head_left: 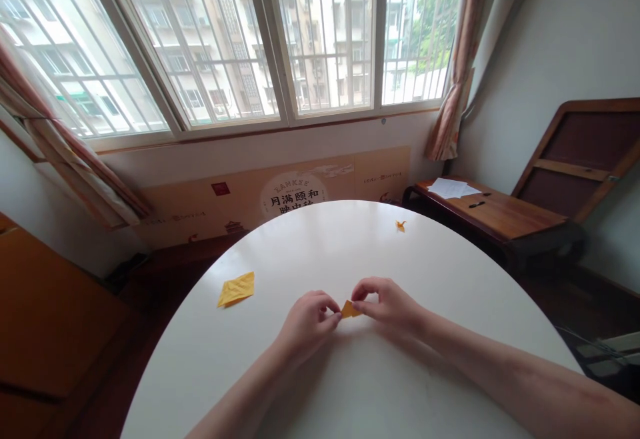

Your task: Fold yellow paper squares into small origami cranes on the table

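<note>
A small folded piece of yellow origami paper [348,308] is held between my two hands, just above or on the white tabletop. My left hand [311,317] pinches its left corner with thumb and forefinger. On the other side, my right hand [384,302] grips the right edge, the thumb lying over the paper. The fingertips cover both ends, so only the pointed middle shows. A creased yellow sheet [237,290] rests at the left of the table. Toward the far right edge stands a tiny folded paper crane [401,226].
The round white table [430,385] curves away in front of me. Beyond it, a low wooden bench [520,215] carries white papers [453,188] and a black pen [477,205]. A printed cardboard panel [240,192] leans below the barred window [325,45].
</note>
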`<state>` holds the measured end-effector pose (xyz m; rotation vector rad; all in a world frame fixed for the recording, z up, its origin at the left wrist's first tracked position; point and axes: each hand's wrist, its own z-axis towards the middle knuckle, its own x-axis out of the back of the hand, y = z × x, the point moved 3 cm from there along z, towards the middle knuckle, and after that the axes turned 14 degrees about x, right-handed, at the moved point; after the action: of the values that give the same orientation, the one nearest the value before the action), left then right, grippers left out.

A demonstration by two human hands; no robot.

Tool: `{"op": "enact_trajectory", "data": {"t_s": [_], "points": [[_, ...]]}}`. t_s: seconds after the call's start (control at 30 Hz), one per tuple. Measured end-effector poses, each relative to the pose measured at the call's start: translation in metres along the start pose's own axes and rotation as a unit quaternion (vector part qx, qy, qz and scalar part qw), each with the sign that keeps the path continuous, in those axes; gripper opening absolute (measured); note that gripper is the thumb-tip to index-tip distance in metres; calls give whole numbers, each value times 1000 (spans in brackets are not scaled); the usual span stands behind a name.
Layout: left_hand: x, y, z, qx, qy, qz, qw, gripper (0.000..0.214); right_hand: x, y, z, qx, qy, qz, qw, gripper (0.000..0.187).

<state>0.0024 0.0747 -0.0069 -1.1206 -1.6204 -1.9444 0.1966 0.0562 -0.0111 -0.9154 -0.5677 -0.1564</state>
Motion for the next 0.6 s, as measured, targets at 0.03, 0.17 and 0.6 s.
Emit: {"op": "enact_trajectory", "data": {"t_s": [0.03,0.17,0.6], "points": [[-1,-1,0,0,-2,-8,1000,10,1,0,0,2,-3,8,1000,11],[-4,-1,1,2,-9,-43,999,12,0,-2,1,14,-11,31,999,13],[-6,4,-2,-11,-20,-99,995,18,-2,-8,0,16,-21,53,998,9]]}}
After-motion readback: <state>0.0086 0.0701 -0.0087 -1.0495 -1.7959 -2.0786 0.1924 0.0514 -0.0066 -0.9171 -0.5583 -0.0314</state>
